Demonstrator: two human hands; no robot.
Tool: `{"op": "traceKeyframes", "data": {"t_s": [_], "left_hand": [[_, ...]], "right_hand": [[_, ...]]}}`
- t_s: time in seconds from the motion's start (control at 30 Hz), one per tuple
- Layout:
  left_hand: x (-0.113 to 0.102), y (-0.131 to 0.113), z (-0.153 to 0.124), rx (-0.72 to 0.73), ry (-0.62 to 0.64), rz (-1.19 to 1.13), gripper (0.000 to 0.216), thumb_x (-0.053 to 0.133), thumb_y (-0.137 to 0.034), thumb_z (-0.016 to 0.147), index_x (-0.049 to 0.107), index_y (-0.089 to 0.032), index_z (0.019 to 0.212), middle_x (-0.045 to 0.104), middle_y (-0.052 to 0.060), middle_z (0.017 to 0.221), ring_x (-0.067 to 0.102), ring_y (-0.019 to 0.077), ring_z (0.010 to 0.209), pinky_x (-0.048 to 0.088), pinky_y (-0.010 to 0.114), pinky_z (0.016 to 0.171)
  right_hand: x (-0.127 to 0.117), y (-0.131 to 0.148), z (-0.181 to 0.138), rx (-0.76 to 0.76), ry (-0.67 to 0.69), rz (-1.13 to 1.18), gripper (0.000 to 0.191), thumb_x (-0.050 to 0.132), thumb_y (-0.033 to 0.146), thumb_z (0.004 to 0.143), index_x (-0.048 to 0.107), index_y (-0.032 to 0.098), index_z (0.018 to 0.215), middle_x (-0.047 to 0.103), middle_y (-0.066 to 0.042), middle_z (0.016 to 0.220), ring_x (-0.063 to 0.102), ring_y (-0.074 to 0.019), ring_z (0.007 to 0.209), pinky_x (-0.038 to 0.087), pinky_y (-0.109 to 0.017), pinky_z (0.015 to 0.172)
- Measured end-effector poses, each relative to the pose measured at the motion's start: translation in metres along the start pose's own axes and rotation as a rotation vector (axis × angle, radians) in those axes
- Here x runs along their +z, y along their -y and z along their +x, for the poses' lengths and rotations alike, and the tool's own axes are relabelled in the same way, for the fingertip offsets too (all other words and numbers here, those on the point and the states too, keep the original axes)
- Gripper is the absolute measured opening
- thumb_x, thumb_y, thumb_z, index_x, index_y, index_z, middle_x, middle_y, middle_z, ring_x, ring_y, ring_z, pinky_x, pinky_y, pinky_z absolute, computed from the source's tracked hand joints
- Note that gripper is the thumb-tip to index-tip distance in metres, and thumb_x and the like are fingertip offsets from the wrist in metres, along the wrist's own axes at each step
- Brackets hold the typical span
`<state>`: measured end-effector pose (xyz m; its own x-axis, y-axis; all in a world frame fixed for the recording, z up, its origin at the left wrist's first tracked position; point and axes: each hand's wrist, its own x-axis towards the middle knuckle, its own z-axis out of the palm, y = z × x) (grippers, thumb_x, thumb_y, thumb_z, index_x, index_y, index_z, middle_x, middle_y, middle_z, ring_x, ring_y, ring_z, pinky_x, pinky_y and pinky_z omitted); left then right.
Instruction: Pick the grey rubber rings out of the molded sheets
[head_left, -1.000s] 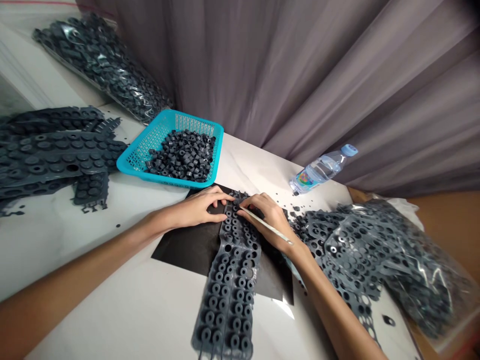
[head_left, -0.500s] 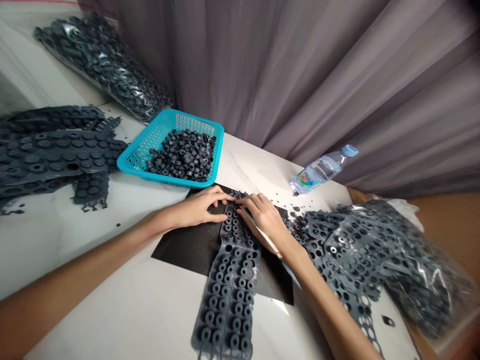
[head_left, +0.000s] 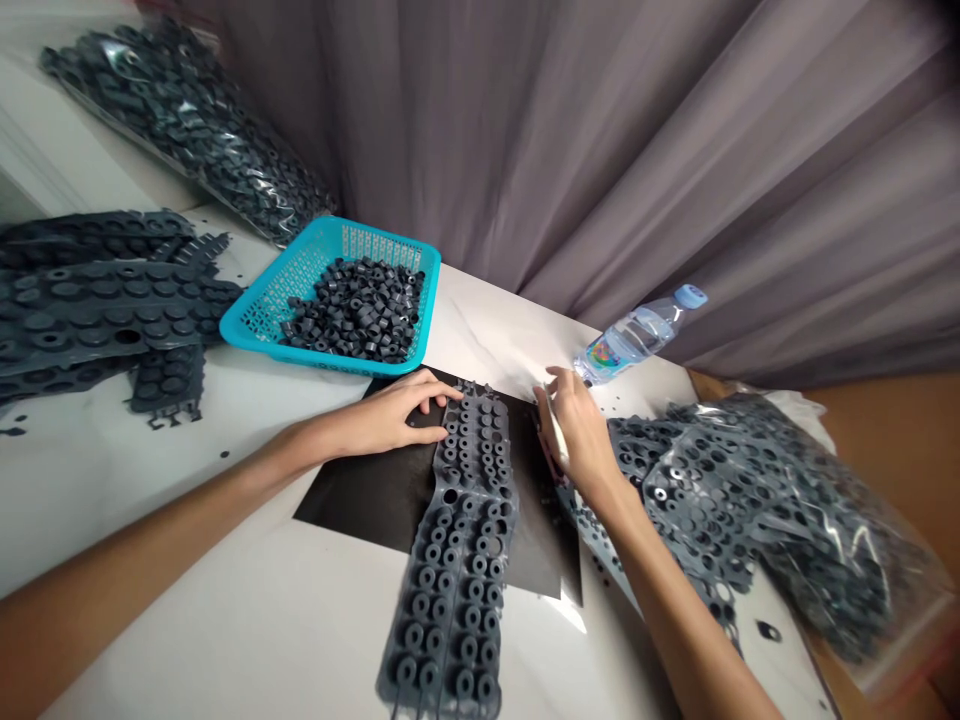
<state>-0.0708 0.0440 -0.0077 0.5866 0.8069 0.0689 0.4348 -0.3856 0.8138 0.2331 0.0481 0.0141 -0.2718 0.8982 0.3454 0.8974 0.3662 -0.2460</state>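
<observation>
A long dark grey rubber sheet of moulded rings (head_left: 459, 560) lies over a black mat (head_left: 367, 495) on the white table. My left hand (head_left: 390, 412) rests flat on the mat, fingertips touching the sheet's far left edge, holding nothing. My right hand (head_left: 574, 430) hovers to the right of the sheet, fingers closed around a thin pale stick-like tool (head_left: 559, 440). A turquoise basket (head_left: 259, 320) behind my left hand holds several loose grey rings (head_left: 360, 310).
Emptied punched sheets (head_left: 675, 480) and a clear bag of them (head_left: 840, 540) lie at the right. A water bottle (head_left: 634, 335) lies on its side by the curtain. More ring sheets (head_left: 97, 305) pile at left, with a full bag (head_left: 187, 130) behind.
My right hand has lifted off the sheet's far end and swung right toward the bottle, carrying the stick. My left hand has stayed at the sheet's edge.
</observation>
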Motion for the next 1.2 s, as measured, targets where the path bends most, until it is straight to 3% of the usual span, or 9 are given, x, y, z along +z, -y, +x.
{"op": "traceKeyframes", "data": {"t_s": [0.07,0.17,0.23,0.37,0.77,1.0,1.2], "left_hand": [[0.002,-0.005,-0.001,-0.001,-0.041,0.024,0.038,0.06,-0.04,0.1,0.062,-0.028,0.136,0.053,0.005,0.119,0.06,0.0216,0.106,0.047,0.04,0.107],[0.012,-0.014,0.002,0.023,-0.157,0.121,0.033,0.052,-0.036,0.104,0.061,-0.029,0.135,0.054,0.006,0.126,0.057,0.0241,0.119,0.041,0.044,0.117],[0.02,-0.02,0.006,0.059,-0.215,0.215,0.035,0.056,-0.041,0.104,0.06,-0.029,0.137,0.055,0.007,0.13,0.053,0.0266,0.126,0.038,0.045,0.119],[0.033,-0.027,0.015,0.118,-0.23,0.335,0.048,0.063,-0.053,0.101,0.056,-0.028,0.142,0.056,0.007,0.142,0.049,0.0288,0.132,0.039,0.046,0.117],[0.036,-0.021,0.017,0.114,-0.182,0.42,0.053,0.063,-0.062,0.099,0.059,-0.028,0.14,0.06,0.003,0.141,0.05,0.0282,0.131,0.041,0.044,0.112],[0.037,-0.02,0.017,0.112,-0.178,0.421,0.061,0.065,-0.067,0.095,0.059,-0.029,0.141,0.059,0.004,0.141,0.051,0.0286,0.13,0.042,0.044,0.111],[0.037,-0.017,0.017,0.111,-0.184,0.411,0.061,0.065,-0.068,0.095,0.058,-0.03,0.143,0.058,0.004,0.142,0.051,0.0286,0.13,0.041,0.044,0.112]], "right_hand": [[-0.01,0.0,0.004,-0.025,0.088,0.191,0.038,0.046,0.044,0.11,0.052,0.017,0.135,0.069,-0.012,0.105,0.065,-0.0276,0.091,0.052,-0.042,0.083],[-0.018,0.008,0.008,-0.075,0.206,0.398,0.026,0.059,0.044,0.106,0.064,0.02,0.113,0.072,-0.006,0.097,0.066,-0.022,0.085,0.052,-0.034,0.08],[-0.02,0.012,0.009,-0.099,0.281,0.458,0.023,0.063,0.044,0.103,0.067,0.021,0.104,0.072,-0.004,0.095,0.066,-0.0203,0.082,0.051,-0.032,0.077],[-0.017,0.012,0.006,-0.134,0.365,0.498,0.02,0.067,0.042,0.102,0.069,0.023,0.107,0.073,-0.003,0.099,0.067,-0.02,0.086,0.05,-0.032,0.08],[-0.005,0.01,0.006,-0.276,0.311,0.417,0.026,0.064,0.05,0.103,0.067,0.024,0.107,0.068,-0.006,0.102,0.063,-0.0237,0.095,0.05,-0.037,0.087],[-0.005,0.018,0.004,-0.355,0.28,0.244,0.032,0.054,0.044,0.109,0.063,0.021,0.13,0.067,-0.011,0.11,0.061,-0.0267,0.102,0.052,-0.041,0.092],[-0.001,0.018,0.005,-0.426,0.24,0.055,0.034,0.049,0.039,0.111,0.064,0.016,0.131,0.068,-0.014,0.109,0.06,-0.029,0.101,0.053,-0.042,0.091]]}}
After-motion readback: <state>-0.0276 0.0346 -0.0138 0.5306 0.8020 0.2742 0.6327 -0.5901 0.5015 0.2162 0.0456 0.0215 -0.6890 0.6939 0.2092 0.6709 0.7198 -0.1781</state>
